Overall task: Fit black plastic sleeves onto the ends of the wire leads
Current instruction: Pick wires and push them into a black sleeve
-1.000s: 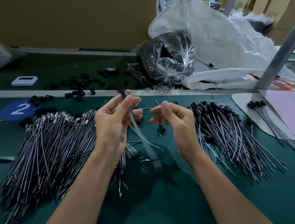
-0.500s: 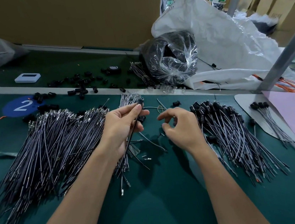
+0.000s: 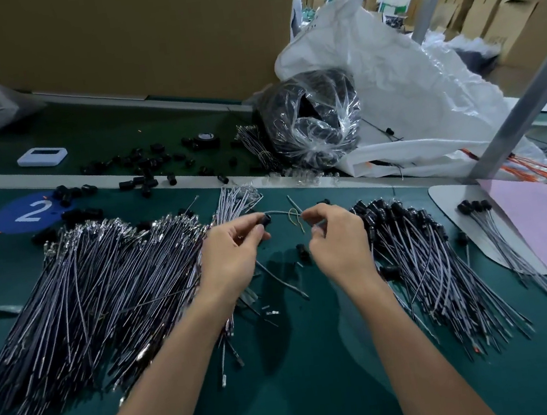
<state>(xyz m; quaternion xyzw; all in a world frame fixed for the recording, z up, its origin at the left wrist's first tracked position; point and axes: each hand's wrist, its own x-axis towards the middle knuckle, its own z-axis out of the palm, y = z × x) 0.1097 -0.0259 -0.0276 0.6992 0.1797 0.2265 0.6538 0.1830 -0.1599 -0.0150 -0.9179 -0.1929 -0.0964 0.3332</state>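
green bench mat (image 3: 301,359): my left hand (image 3: 233,257) now pinches a black plastic sleeve (image 3: 264,221) onto the grey wire lead (image 3: 281,212) my right hand (image 3: 335,244) grips, beside the sleeved pile (image 3: 418,251).

A grey wire lead (image 3: 281,212) arches between both hands, a black plastic sleeve (image 3: 264,220) on its left end
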